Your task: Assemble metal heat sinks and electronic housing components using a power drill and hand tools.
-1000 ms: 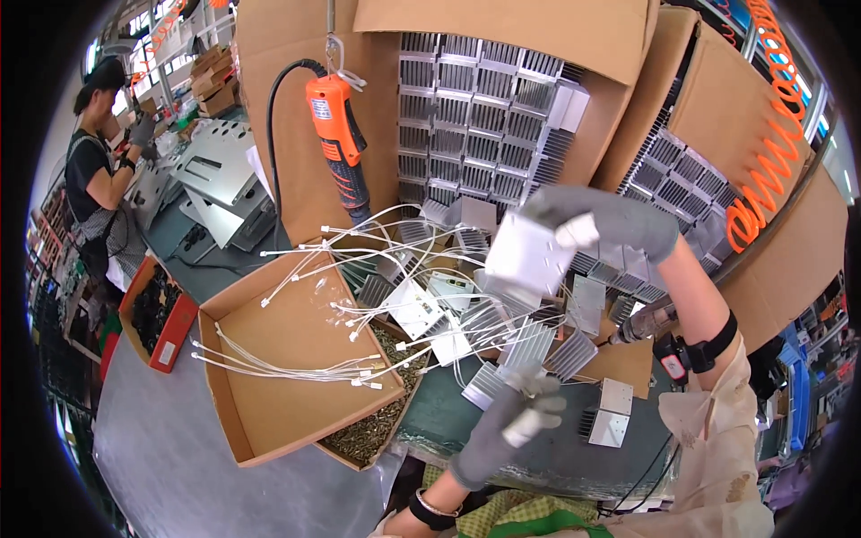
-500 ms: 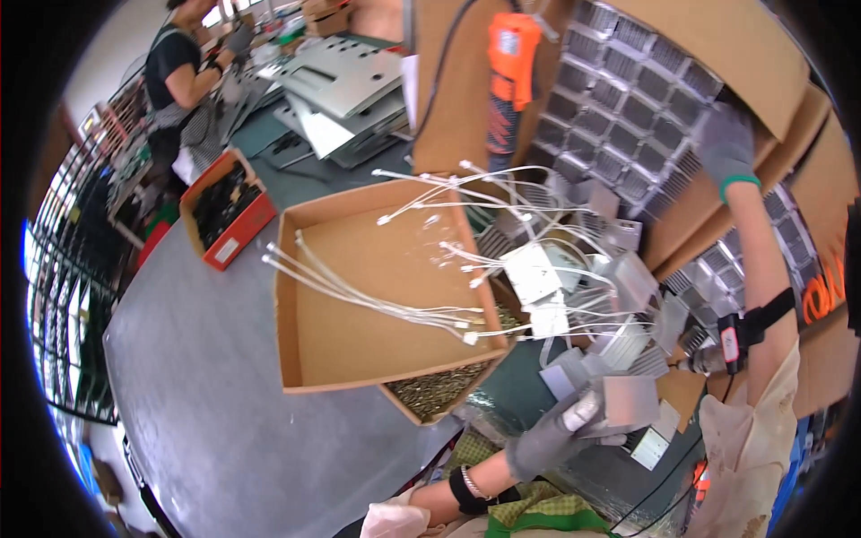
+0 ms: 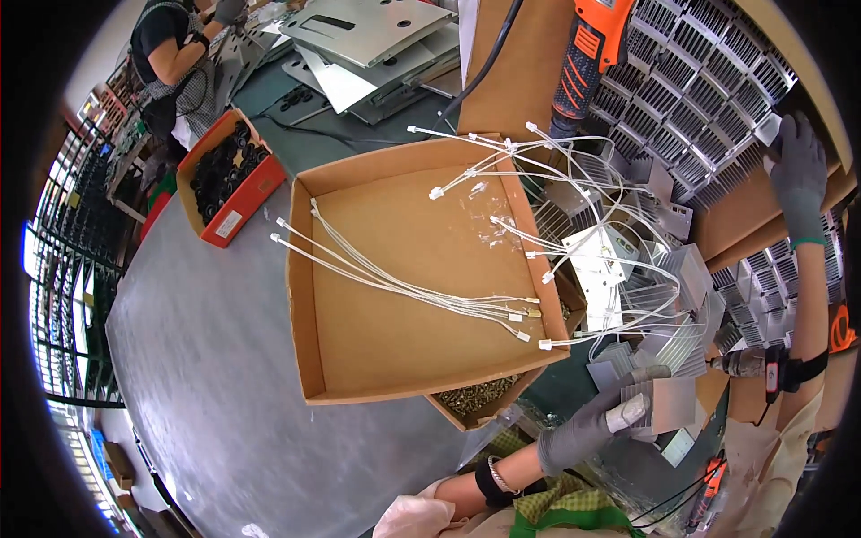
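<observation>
My left hand (image 3: pixel 583 439), in a grey glove with pale tape on a finger, is closed around a finned metal heat sink (image 3: pixel 673 405) above the near right of the bench. My right hand (image 3: pixel 800 175), also gloved, is stretched out at the right side of a large carton, beside rows of stacked heat sinks (image 3: pixel 691 81). Its fingers are extended and nothing shows in them. Loose heat sinks (image 3: pixel 691 273) lie in a heap beyond my left hand. White cables with small connectors (image 3: pixel 628 215) trail over this heap, beside a white plate (image 3: pixel 592 269).
A shallow cardboard tray (image 3: pixel 359 359) holds more white cables, above a box of small metal screws (image 3: pixel 475 394). A red box of black parts (image 3: pixel 199 215) stands left. An orange power tool (image 3: pixel 587 54) hangs by the carton. Metal panels (image 3: pixel 377 31) and another person (image 3: pixel 175 63) are farther back.
The whole view has shifted, so the bench things sit farther right. My left hand still grips the heat sink. My right hand, blurred before, shows clearly at the carton's side with fingers extended.
</observation>
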Demonstrator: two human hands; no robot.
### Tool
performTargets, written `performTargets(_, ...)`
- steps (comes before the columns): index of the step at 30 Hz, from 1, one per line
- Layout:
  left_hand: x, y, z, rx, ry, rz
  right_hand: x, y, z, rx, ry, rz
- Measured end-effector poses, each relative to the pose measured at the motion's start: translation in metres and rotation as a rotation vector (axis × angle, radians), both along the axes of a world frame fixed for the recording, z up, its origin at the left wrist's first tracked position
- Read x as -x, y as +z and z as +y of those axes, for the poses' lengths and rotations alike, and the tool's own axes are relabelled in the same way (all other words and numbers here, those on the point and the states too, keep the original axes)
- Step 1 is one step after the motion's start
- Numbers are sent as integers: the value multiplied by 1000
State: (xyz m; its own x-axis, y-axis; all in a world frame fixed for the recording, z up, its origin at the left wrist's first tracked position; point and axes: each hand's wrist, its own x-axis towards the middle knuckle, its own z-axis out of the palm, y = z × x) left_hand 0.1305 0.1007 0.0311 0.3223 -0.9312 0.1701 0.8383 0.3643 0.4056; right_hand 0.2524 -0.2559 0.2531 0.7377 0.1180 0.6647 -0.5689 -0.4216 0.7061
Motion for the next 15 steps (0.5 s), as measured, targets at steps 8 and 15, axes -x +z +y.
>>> performTargets(8,-1,8,4,-38,-23,-111,1,10,44,-461,-16,115)
performTargets(15,8,12,-7,-153,-8,61,184,-33,122,-1048,447,126)
